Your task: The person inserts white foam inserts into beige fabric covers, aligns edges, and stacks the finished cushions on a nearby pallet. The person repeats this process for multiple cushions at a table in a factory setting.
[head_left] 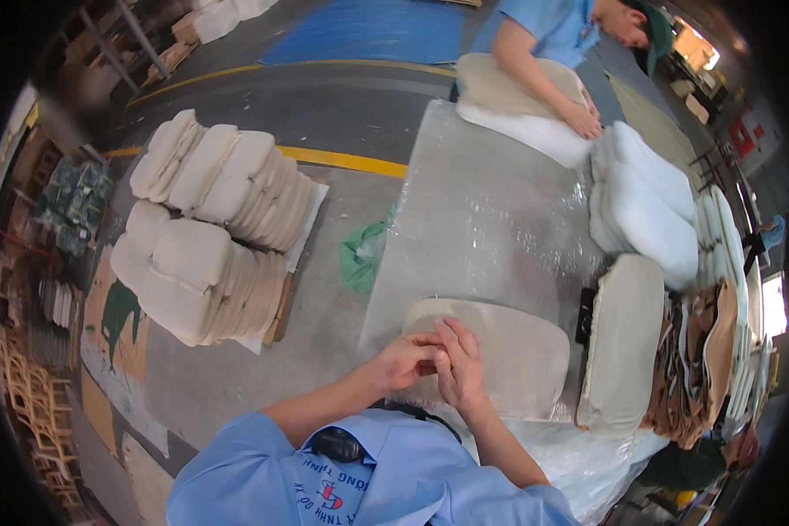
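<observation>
My left hand (401, 361) and my right hand (461, 368) meet in front of my chest, over the near part of the table. The left fingers are bent and closed against the right hand's thumb and forefinger; whatever they might pinch is hidden. On my right hand, the other fingers stretch outward. Beneath both hands lies a flat beige seat pad (517, 359) with rounded corners. It rests on a table covered in clear plastic (473, 219).
Stacks of beige cushions (188, 280) stand on the left. White foam pads (644, 206), a thick beige cushion (622, 342) and brown pieces (697, 359) line the right. Across the table a co-worker (548, 44) handles a beige pad (517, 83) over white foam. A green bag (359, 259) lies beside the table.
</observation>
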Demonstrator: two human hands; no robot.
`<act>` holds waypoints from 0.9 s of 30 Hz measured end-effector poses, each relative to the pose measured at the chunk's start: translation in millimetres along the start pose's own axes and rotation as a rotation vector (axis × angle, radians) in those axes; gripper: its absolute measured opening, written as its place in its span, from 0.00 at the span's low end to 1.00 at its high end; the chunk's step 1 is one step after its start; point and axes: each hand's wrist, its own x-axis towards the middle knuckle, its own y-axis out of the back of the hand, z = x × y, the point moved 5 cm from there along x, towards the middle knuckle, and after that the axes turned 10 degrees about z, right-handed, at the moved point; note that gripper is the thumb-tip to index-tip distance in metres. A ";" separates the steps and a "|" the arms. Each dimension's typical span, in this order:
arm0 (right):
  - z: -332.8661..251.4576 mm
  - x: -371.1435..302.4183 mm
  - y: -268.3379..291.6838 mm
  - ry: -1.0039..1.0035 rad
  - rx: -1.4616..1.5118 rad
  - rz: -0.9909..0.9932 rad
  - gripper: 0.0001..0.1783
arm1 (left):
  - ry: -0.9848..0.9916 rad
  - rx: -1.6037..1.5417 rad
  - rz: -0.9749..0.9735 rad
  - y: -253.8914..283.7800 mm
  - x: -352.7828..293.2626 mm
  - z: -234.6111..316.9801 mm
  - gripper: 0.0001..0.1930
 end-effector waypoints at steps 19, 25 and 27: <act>112.6 -1.9 -44.8 -0.270 -0.746 -0.123 0.34 | -0.013 1.479 0.604 268.0 294.1 187.2 0.20; 125.6 18.4 -46.7 -0.391 -0.713 -0.219 0.34 | 0.093 1.562 0.351 276.3 333.5 176.2 0.20; 127.0 15.5 -41.5 -0.412 -0.719 -0.223 0.35 | 0.191 1.164 0.375 269.2 333.3 168.5 0.21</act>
